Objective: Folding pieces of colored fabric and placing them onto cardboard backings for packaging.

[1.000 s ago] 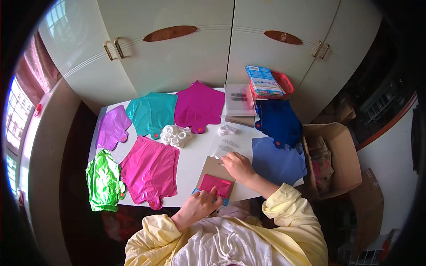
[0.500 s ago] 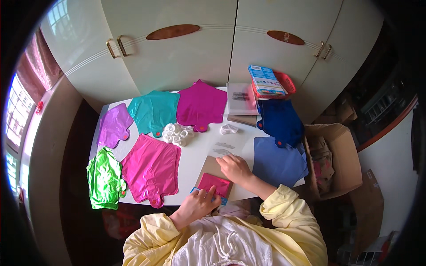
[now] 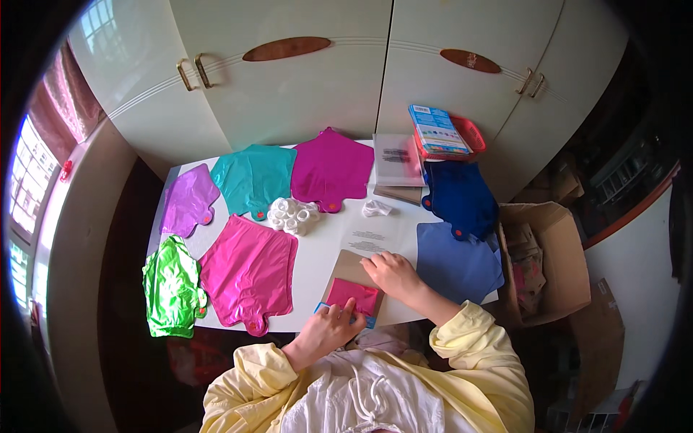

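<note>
A folded pink foil piece lies on a brown card at the near edge of the white table. My left hand rests at the near edge, its fingertips touching the pink piece and a blue edge under it. My right hand lies flat, fingers together, on the card's right side and holds nothing. Just beyond it lies a printed white sheet.
Flat foil balloons cover the table: green, pink, purple, teal, magenta, dark blue, light blue. White ribbon rolls sit mid-table. A red tray, packets, cupboard doors and a cardboard box surround it.
My right hand has settled flat on the card's right side, slightly lower than before. My left hand stays at the pink piece's near edge.
</note>
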Action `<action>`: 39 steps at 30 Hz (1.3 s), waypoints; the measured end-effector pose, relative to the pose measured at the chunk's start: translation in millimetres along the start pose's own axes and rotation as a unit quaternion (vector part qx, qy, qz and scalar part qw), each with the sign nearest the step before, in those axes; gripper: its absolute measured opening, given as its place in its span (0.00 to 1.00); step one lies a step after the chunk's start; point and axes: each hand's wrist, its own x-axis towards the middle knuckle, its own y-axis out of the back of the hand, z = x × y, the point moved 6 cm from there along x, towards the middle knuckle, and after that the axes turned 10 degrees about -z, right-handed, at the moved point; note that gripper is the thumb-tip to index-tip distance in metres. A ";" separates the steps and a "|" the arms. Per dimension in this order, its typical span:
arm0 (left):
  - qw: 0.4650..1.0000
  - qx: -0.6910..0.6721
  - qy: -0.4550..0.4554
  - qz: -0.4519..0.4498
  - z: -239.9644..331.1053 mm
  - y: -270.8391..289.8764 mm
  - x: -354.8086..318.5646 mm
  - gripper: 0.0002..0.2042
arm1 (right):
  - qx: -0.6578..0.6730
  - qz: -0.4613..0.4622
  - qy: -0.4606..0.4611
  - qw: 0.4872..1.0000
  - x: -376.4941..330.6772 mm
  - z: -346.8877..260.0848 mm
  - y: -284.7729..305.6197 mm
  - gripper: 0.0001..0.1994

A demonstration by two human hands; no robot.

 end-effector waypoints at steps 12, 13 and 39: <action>0.999 0.013 0.014 0.032 1.5 -2.9 14.1 0.14 | 0.097 -0.042 0.005 0.994 0.8 -0.2 -4.7 0.09; 0.999 0.013 0.017 0.033 0.0 -4.0 16.0 0.14 | 0.108 -0.056 0.007 0.993 1.5 -1.0 -3.9 0.09; 0.998 0.017 0.042 0.031 -11.8 -9.4 38.0 0.15 | 0.184 0.071 -0.008 0.980 24.3 -6.4 7.8 0.04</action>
